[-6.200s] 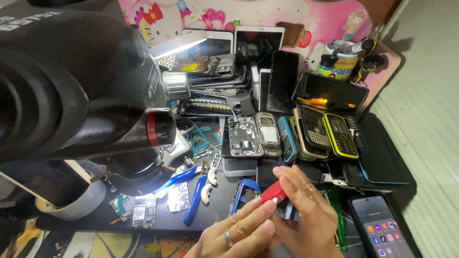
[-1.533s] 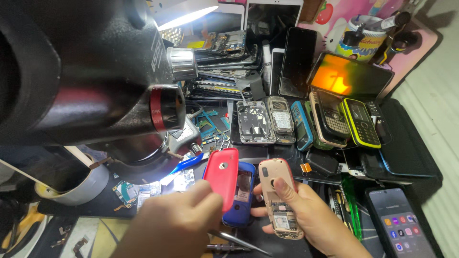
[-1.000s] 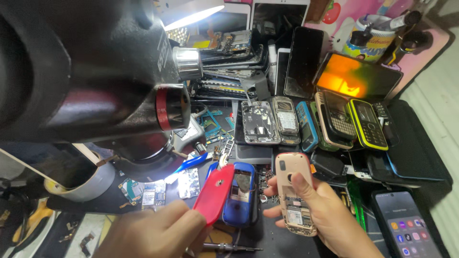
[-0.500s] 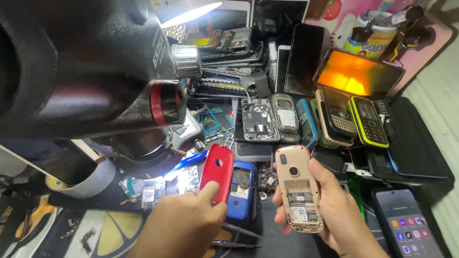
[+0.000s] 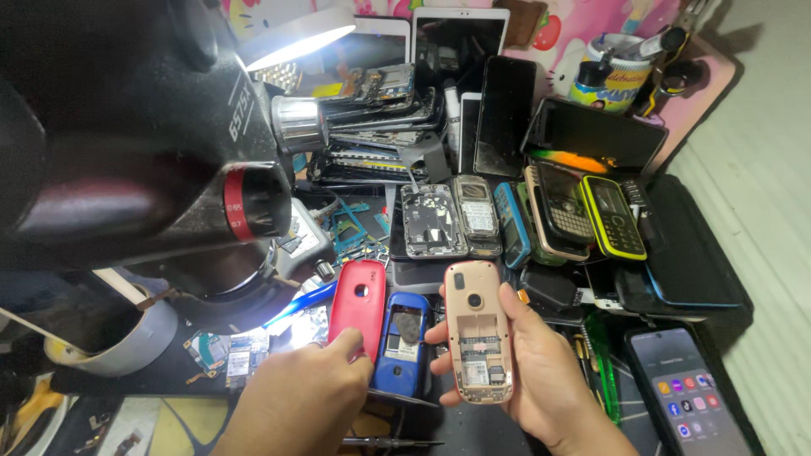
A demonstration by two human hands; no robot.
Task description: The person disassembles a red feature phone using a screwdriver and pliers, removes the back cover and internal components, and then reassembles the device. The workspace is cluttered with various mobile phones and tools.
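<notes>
Cluttered and dark, your desk (image 5: 473, 426) is packed from edge to edge; a big black microscope (image 5: 127, 160) fills the upper left with its lamp lit, and phones, screens and bare boards are stacked behind it; a row of old keypad phones (image 5: 557, 215) lies across the middle, and a lit smartphone (image 5: 688, 393) sits at the lower right. Your right hand (image 5: 541, 371) holds a rose-gold phone (image 5: 477, 333) upright above the desk, back towards you; its fingers wrap both long edges, pinching it; the back cover is off, so the bay and small board show. Your left hand (image 5: 296, 401) has its fingers pressed on the lower end of a red cover (image 5: 359, 300), tilted just left of a blue phone (image 5: 404, 342), which lies open on the desk between your hands. By my reading, the opening is done on both phones; nothing is closed up; a thin screwdriver (image 5: 393, 442) lies unused below the blue one.
</notes>
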